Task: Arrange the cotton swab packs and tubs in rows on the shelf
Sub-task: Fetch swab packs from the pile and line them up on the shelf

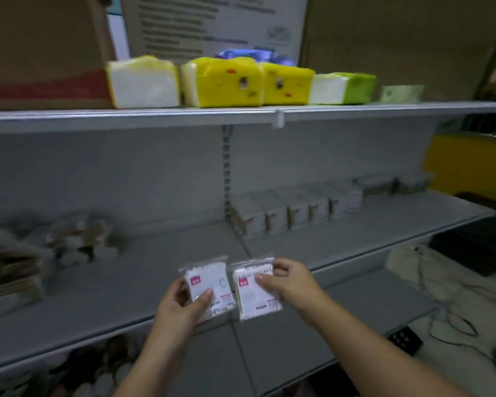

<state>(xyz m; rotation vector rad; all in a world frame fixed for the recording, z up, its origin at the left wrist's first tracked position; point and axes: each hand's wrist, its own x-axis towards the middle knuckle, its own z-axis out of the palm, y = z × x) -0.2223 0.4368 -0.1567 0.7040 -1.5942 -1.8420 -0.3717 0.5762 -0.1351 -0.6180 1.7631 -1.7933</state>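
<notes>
Above the grey shelf [98, 296], its row of boxes [298, 213] at two o'clock, our left hand [178, 308] pinches the left pack [212, 277] and our right hand [288, 282] the right pack [251, 296], both at six o'clock. We judge either thumb-and-finger grip could slip on slick plastic, dropping swabs crooked.

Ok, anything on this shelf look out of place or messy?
Yes: the packs at the left end of the shelf lie in a loose jumble, unlike the small boxes lined up in a row on the right. Blur hides details.
</notes>
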